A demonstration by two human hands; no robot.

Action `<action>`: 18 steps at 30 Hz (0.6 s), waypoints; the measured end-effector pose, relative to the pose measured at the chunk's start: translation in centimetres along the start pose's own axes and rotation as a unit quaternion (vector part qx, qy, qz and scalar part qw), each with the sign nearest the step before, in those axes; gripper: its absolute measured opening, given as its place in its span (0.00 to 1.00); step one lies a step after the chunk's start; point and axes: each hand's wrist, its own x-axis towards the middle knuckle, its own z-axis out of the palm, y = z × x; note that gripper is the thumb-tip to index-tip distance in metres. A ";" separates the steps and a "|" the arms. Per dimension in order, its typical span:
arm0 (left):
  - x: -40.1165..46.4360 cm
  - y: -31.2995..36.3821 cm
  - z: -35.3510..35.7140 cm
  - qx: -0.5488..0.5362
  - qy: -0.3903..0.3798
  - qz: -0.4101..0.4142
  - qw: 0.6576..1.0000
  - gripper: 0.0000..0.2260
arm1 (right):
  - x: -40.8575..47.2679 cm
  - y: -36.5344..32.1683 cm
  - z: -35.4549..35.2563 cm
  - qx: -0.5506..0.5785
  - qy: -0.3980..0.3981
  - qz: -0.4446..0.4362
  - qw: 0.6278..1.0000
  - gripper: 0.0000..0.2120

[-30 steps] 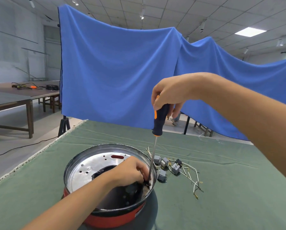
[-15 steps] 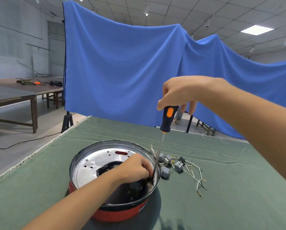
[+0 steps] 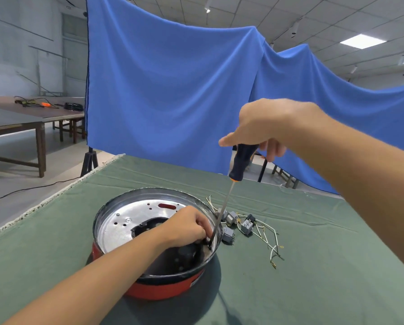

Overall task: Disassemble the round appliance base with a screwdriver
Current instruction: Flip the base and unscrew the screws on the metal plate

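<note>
Left hand (image 3: 187, 225) reaches into the round appliance base (image 3: 149, 285), fingers curled down at the right inner rim, right where the screwdriver (image 3: 242, 160) tip lands; looks like it steadies the shaft or pinches something small there, cannot tell which, fingertips hidden behind the knuckles. Base sits on the green table cloth (image 3: 313, 289) near the front edge, red outer wall, dark rim, silver inner plate (image 3: 126, 221) with holes and a red slot, dark opening at centre. Right hand (image 3: 262, 127) is up high, fingers wrapped round the top of the dark handle, index finger sticking out left; long shaft runs down, tilted slightly, tip inside the base by the right wall. Step in hand: probably working a screw at the inner right side, mid-disassembly. Next move likely calls for keeping the tip seated and the shaft in line while turning, downward pressure so it doesn't slip off toward the left fingers, then lifting the screw out. Just right of the base, grey connector blocks with loose wires (image 3: 250, 227) lie on the cloth, apparently already pulled out. Behind, a blue backdrop cloth (image 3: 172, 90); far left a wooden table (image 3: 20, 123) with cables
</note>
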 end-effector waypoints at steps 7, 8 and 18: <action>-0.1 0.0 0.0 0.015 0.016 0.013 1.000 0.14 | 0.1 -0.7 0.7 0.013 0.099 -0.059 0.993 0.12; -0.1 0.1 0.0 0.026 0.018 0.018 0.999 0.13 | 0.1 -0.8 0.5 0.068 0.078 -0.076 0.992 0.10; -0.4 -0.4 -0.6 0.164 0.032 0.004 0.986 0.10 | 0.1 0.9 1.2 -0.059 0.123 0.019 0.990 0.15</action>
